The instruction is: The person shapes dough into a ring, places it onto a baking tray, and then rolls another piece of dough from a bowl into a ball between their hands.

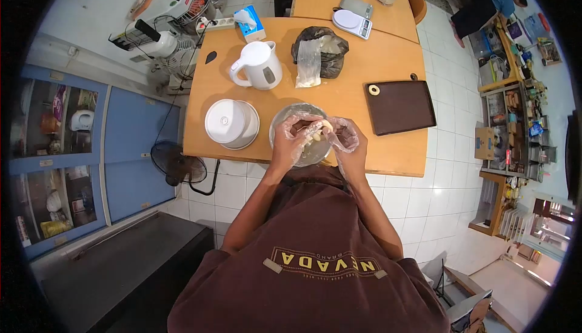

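Both hands wear clear plastic gloves and are held over a metal bowl (pixel 282 116) at the table's front edge. My left hand (pixel 297 136) has its fingers bent round a piece of pale dough (pixel 317 131), with white smears on the glove. Close beside it, my right hand (pixel 343 139) pinches the same dough between thumb and fingers. More pale stuff shows inside the bowl, partly hidden by the hands. On the right, a dark brown tray (pixel 401 110) holds one pale dough ring (pixel 374 90) near its upper left corner.
A white kettle (pixel 260 66), a lidded white container (pixel 229 124), a black plastic bag (pixel 333 54) with a clear bag (pixel 308 63), a tissue box (pixel 251 25) and a scale (pixel 351 22) stand on the wooden table (pixel 388 157). Another person (pixel 488 11) is at the back right.
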Demonstrator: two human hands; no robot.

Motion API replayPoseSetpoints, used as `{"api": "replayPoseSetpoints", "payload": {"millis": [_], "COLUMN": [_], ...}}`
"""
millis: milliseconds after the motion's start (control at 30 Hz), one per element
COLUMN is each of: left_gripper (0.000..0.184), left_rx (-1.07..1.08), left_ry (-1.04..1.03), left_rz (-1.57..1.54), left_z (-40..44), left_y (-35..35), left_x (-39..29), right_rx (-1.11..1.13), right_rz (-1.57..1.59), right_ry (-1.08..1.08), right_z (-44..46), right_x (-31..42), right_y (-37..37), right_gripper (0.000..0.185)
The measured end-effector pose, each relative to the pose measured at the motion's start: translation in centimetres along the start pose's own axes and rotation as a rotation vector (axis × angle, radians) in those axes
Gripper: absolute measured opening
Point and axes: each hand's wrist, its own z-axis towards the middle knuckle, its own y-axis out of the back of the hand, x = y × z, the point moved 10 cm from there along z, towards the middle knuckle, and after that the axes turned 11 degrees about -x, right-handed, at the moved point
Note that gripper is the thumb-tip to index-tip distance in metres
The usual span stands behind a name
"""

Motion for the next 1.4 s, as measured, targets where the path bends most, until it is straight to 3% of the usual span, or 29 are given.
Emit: {"api": "replayPoseSetpoints", "payload": {"millis": [167, 267, 467, 867, 1067, 1400], "left_gripper": [0.017, 0.016, 0.014, 0.015, 0.017, 0.016], "left_rx": [0.059, 0.02, 0.039, -0.025, 0.056, -0.014], "left_ry": [-0.016, -0.042, -0.003, 0.009, 0.033, -0.005], "left_rz": [0.035, -0.14, -0.043, -0.182, -0.015, -0.193], "left_z": [0.0, 0.2, 0.0, 0.0, -0.2, -0.1], "left_y": [-0.1, 0.4, -0.3, 0.0, -1.2, -0.5], "left_x": [-0.2, 0.1, 0.3, 0.6, 0.6, 1.5], "right_rx": [0.005, -0.029, -0.011, -0.038, -0.017, -0.038], "right_rz": [-0.009, 0.028, 0.024, 0.15, 0.018, 0.058], "right_ry": [0.0, 0.013, 0.141, -0.093, -0.033, 0.035], "right_z": [0.1, 0.1, 0.2, 0.6, 0.7, 0.2], "right_x": [0.3, 0.1, 1.4, -1.7, -0.8, -0.3], "right_y": [-0.1, 0.6, 0.0, 1.2, 0.6, 1.6], "right_gripper": [0.017, 0.016, 0.013, 0.015, 0.014, 0.015]}}
